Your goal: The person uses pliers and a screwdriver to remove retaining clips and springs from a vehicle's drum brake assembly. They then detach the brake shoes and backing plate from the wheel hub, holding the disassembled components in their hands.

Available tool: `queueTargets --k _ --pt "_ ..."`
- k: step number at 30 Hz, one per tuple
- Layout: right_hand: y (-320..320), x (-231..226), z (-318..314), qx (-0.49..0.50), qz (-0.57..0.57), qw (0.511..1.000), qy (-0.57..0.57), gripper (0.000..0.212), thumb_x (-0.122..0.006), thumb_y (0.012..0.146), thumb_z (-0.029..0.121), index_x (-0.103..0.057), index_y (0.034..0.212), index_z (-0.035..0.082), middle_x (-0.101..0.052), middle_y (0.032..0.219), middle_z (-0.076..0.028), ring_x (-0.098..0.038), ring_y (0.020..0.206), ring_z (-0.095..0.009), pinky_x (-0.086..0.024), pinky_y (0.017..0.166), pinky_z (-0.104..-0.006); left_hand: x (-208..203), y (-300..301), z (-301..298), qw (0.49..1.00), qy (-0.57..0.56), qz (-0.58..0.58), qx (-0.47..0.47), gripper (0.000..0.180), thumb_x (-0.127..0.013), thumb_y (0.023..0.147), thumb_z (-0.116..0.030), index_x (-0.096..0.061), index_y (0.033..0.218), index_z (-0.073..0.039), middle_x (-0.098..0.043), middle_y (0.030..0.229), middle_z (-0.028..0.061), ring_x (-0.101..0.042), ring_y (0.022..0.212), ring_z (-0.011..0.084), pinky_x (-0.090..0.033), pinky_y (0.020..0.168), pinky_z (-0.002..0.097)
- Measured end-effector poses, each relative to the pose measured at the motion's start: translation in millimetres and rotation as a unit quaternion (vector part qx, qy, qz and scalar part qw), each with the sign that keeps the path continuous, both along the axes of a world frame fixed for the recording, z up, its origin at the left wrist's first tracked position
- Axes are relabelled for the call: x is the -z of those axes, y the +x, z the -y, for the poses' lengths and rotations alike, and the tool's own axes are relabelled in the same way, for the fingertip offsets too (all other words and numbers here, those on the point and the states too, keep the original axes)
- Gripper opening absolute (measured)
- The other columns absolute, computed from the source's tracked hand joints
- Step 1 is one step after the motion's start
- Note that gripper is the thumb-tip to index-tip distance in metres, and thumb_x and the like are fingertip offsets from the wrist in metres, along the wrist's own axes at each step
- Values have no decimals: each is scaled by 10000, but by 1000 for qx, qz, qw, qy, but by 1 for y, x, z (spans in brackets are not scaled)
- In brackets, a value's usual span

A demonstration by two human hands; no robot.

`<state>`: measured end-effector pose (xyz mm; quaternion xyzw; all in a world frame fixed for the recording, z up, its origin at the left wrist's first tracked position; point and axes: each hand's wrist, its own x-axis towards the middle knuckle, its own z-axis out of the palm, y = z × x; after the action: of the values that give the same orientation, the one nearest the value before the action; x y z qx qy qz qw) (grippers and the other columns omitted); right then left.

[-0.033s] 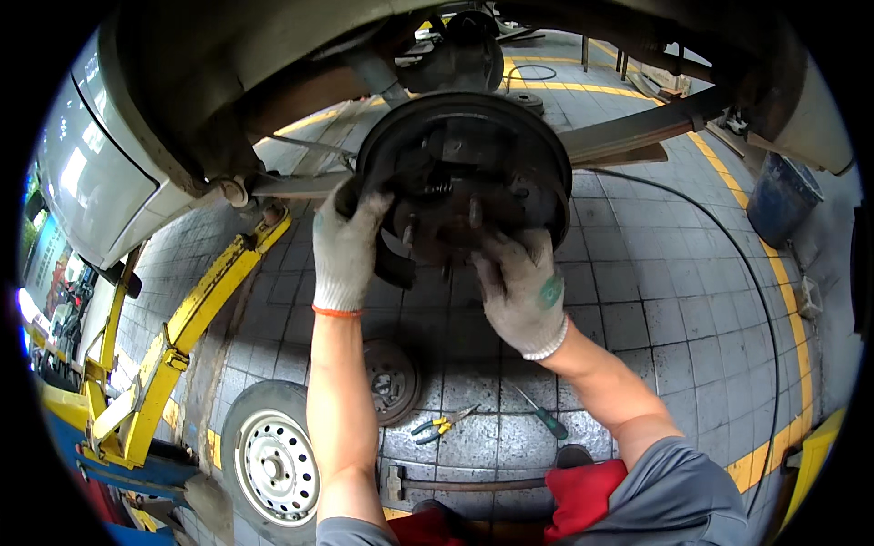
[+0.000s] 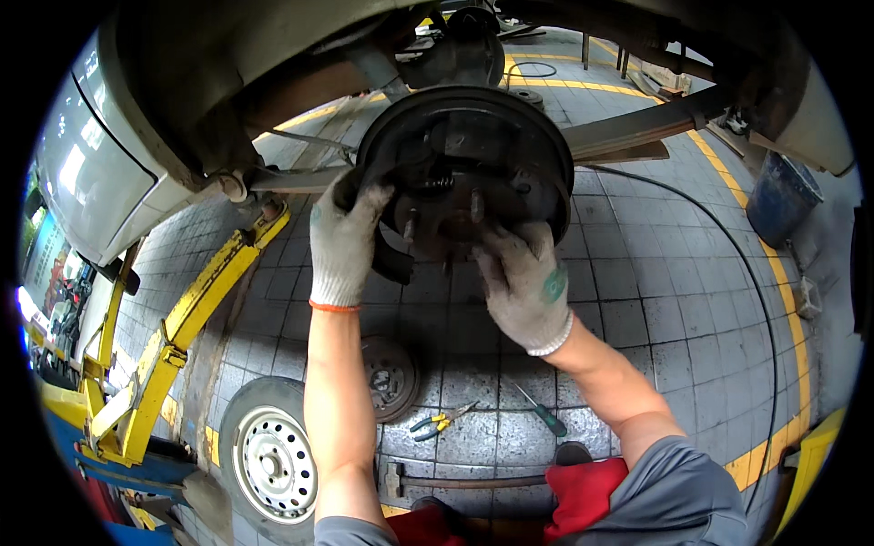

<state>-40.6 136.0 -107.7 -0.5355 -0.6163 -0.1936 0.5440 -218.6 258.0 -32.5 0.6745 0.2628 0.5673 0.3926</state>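
Note:
A dark drum brake assembly [image 2: 462, 136], its round backing plate facing me, sits at the axle end under the raised vehicle. Wheel studs [image 2: 476, 205] stick out from its hub. At its left edge my gloved left hand [image 2: 348, 232] is closed around a curved brake shoe [image 2: 393, 264], whose lower end hangs out below the plate. The thumb lies on the front side, while the other fingers are mostly hidden. My gloved right hand [image 2: 528, 287] is at the lower right of the hub, fingers bent and pressed together; what they hold is hidden in shadow. A small coil spring [image 2: 439, 182] shows between the hands.
On the tiled floor lie a brake drum [image 2: 390, 378], pliers [image 2: 442, 421], a screwdriver [image 2: 543, 412] and a long-handled hammer [image 2: 473, 483]. A wheel [image 2: 270, 464] lies at the lower left, beside a yellow lift arm [image 2: 205, 296]. A black hose [image 2: 728, 237] curves along the right, near a dark bucket [image 2: 783, 200].

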Motion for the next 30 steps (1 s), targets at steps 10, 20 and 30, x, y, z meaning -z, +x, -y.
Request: queueTargets --k 10,20,30 --pt "46 -78 22 103 263 946 157 466 -864 814 206 -710 1223 45 -664 1214 -170 -626 1108 -350 -550 890 -462 9 0 -8 1000 2 -8 15 406 -729 982 -191 -660 1295 58 -748 1129 116 -680 1004 161 -543 913 306" --pt "60 -102 -5 73 151 986 10 519 -836 860 322 -705 1291 64 -665 1135 -160 -631 1083 -365 -526 938 -465 -9 13 12 988 81 -85 -103 462 -796 943 -252 -655 1282 30 -755 1161 197 -735 1075 291 -552 951 363" --pt "73 -109 -17 95 287 952 51 311 -786 910 301 -665 1084 72 -638 1025 -127 -659 957 -338 -574 788 -421 -4 15 -7 974 193 -78 -91 479 -810 898 -238 -662 1259 41 -757 1124 210 -744 1052 308 -563 929 375"
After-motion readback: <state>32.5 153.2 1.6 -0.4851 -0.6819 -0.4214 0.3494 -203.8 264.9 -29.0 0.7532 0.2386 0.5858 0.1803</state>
